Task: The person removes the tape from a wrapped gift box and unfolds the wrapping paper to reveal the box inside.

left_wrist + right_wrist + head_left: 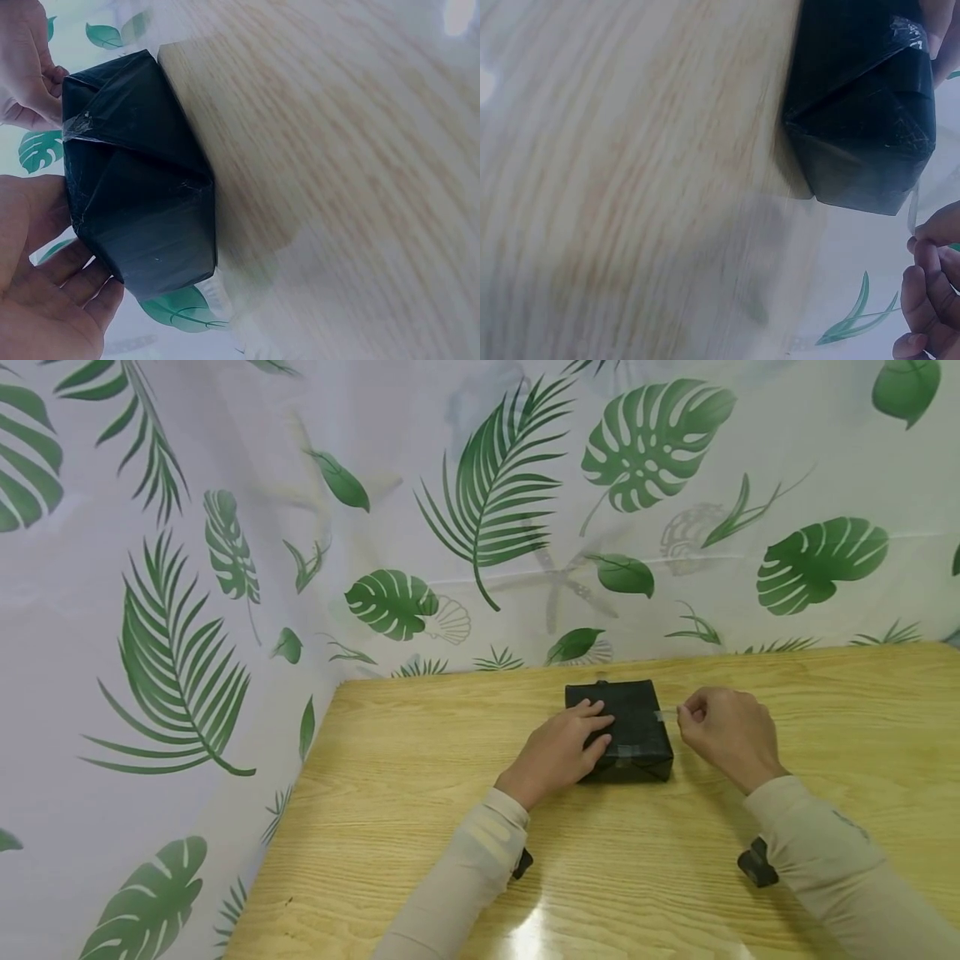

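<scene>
On a grained wood tabletop [420, 768], boxy black-wrapped package [633, 712], left hand [557, 745] spread atop, right hand [731, 731] pinching clear tape [661, 716].

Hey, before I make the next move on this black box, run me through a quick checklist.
1. Black box sitting on the table: ok, it rests on the wood.
2. Left hand on the box: ok, its fingers rest on top.
3. Right hand holding the clear strip: ok, pinched at its free end.
4. Strip laid down along its full length: not ok, part of it spans the gap between box and right hand.
5. Strip firmly stuck at the box's right edge: cannot tell, it touches there but the bond doesn't show.
</scene>
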The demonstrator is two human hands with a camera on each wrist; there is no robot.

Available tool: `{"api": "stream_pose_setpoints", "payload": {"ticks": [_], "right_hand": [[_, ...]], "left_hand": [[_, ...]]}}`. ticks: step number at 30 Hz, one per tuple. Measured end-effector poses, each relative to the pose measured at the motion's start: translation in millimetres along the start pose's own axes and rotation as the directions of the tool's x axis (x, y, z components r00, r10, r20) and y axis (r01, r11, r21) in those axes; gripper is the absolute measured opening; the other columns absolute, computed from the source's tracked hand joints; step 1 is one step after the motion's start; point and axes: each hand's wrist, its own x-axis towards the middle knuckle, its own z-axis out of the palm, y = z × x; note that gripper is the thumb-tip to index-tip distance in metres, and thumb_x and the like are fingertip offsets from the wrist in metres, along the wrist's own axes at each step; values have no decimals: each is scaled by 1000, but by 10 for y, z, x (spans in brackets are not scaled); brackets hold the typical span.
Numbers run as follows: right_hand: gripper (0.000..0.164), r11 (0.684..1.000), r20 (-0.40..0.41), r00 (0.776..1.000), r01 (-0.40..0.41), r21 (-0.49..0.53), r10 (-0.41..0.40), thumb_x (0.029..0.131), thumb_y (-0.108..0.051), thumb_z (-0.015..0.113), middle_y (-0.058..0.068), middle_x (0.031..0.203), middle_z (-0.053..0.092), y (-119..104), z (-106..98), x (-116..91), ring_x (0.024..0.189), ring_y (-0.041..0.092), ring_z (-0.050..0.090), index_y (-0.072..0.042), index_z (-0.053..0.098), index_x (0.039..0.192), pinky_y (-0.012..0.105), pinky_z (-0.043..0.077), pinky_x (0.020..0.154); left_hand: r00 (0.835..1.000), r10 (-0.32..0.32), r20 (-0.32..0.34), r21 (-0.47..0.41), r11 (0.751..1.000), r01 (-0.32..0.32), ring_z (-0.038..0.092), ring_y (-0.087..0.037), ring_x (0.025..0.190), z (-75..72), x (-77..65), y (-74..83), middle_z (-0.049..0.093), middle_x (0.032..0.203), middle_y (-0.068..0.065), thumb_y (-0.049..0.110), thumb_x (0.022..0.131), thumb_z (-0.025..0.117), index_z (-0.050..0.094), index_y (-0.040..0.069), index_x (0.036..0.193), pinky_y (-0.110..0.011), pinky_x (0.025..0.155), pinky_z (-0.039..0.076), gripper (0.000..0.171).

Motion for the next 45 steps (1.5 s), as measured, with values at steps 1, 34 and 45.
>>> {"api": "stream_pose_setpoints", "payload": {"ticks": [1,34,45], "right_hand": [[22,1000,1,1000,-2,1,2,92,-11,62,8,66,66,2,1,-1,49,17,52,5,74,85,32,38,42],[52,904,367,921,-264,336,133,103,-39,60,23,115,67,279,-147,24,89,28,66,9,68,120,43,56,76],[60,844,467,864,-386,372,189,103,-44,59,16,117,65,336,-199,57,93,21,63,10,61,130,46,52,87]], "left_hand": [[1000,-1,1,2,1000,1,34,-20,148,1,-1,0,43,157,-8,26,108,52,56,10,146,-31,119,29,41],[1000,-16,9,1,1000,16,33,-19,148,22,1,-22,42,157,-6,27,108,52,56,12,146,-32,119,29,41],[1000,-15,4,-23,1000,15,33,-18,148,25,8,-18,42,157,-6,27,108,52,56,12,146,-31,119,29,41]]}}
